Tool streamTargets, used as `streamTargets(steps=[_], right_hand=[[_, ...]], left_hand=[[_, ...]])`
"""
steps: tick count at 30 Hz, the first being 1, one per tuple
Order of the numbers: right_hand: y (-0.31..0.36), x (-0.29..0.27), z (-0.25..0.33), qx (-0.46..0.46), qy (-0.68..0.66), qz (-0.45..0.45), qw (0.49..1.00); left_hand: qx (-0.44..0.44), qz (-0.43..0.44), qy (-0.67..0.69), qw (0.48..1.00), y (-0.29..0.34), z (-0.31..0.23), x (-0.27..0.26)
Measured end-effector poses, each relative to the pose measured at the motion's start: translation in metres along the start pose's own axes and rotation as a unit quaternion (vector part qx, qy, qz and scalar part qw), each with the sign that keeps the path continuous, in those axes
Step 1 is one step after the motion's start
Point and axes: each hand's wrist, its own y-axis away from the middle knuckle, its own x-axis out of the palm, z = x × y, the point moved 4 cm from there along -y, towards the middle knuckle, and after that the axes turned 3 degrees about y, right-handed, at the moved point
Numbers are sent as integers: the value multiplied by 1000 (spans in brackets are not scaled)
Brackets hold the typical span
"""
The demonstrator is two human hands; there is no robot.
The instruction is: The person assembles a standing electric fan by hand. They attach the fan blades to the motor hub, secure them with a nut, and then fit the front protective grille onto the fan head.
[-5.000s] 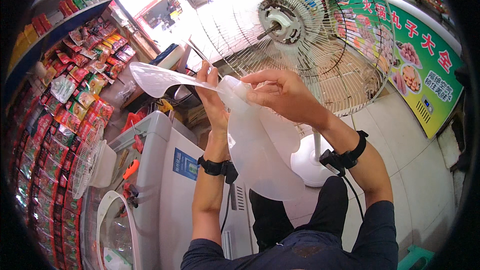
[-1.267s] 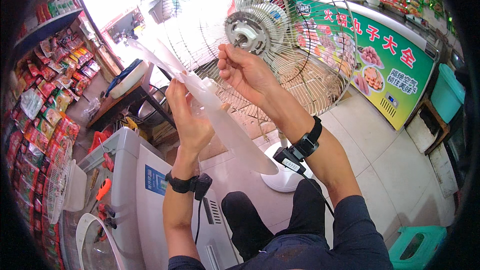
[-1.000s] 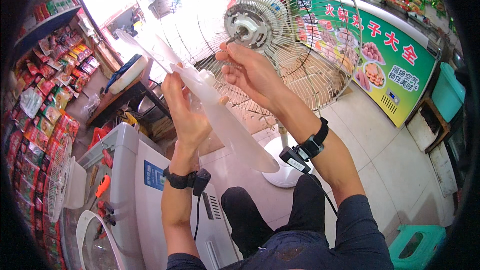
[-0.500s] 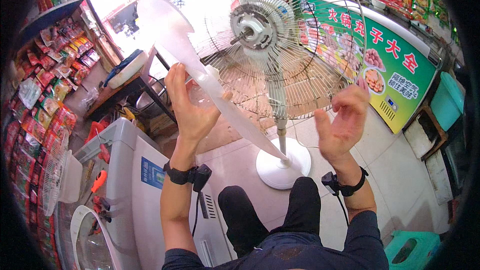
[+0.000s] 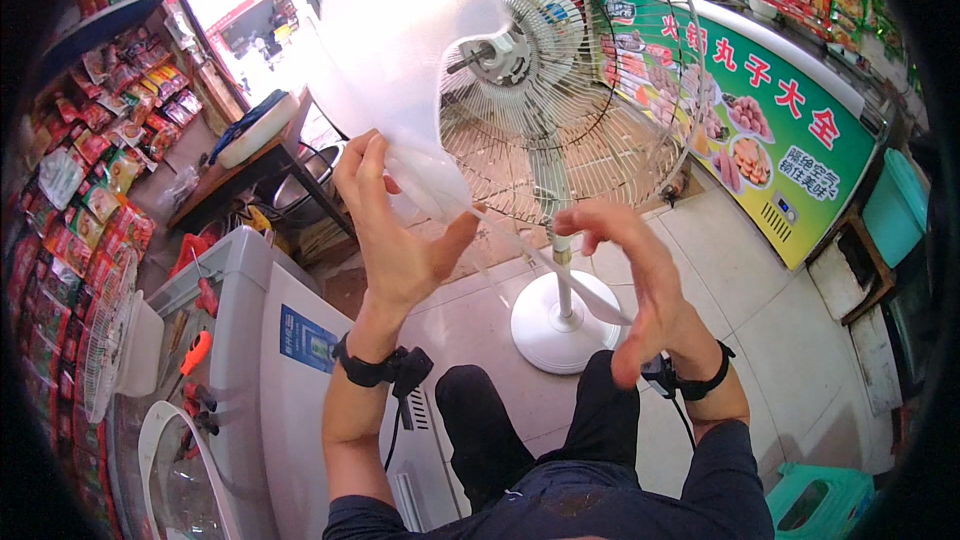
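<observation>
My left hand grips the hub of a translucent white fan blade, thumb on one side and fingers on the other. One broad vane rises up to the left of the fan's motor shaft; another shows nearly edge-on, slanting down toward my right hand. My right hand is half-curled with thumb and fingers apart, beside that lower vane; nothing is held in it. In front of me stands a pedestal fan with its rear wire grille and bare shaft exposed, on a round white base.
At left, a grey-rimmed chest freezer carries an orange-handled screwdriver. Another wire fan grille stands by racks of packets. A green-fronted freezer is at far right, a turquoise stool at near right.
The blade has turned in my left hand, so its upper vane now shows broad rather than narrow. My right hand has come down and left, away from the grille's edge toward the blade.
</observation>
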Motion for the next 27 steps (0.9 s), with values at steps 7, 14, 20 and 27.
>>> streamTargets(steps=[7,14,20,27], right_hand=[[-1,13,-15,61,-39,1,997],[5,9,-11,101,-37,-60,992],[9,-26,-5,170,65,-140,973],[27,-25,2,204,184,-112,955]], left_hand=[[14,-23,-65,998,0,-15,12],[45,40,-51,997,-4,-19,2],[-215,56,79,972,-27,-8,-65],[-5,38,-5,999,-104,-1,-20]])
